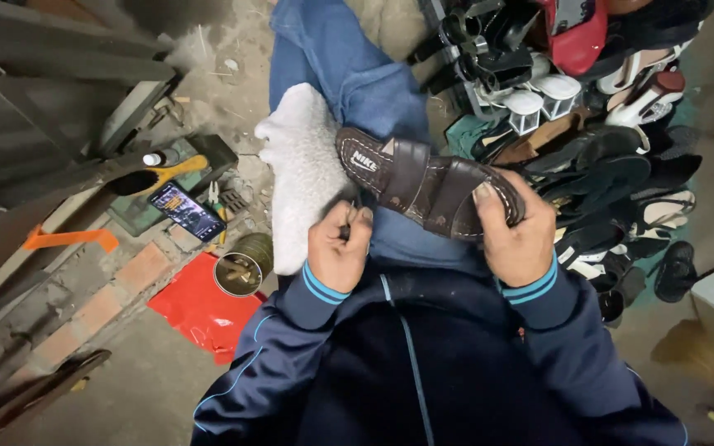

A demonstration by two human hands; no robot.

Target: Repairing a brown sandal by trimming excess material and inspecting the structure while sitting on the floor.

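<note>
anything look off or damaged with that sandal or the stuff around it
No damage shows on the brown sandal in the right hand. The left hand is closed beside it. A smartphone lies lit among tools on the gritty floor.

Dusty concrete floor (pixel 138 396) bearing a red sheet (pixel 200 310), a round tin (pixel 237 274) beside a thread spool (pixel 258 248), a phone (pixel 186 211) on a brick ledge (pixel 105 301), and a shoe pile (pixel 613 140) at right.
</note>
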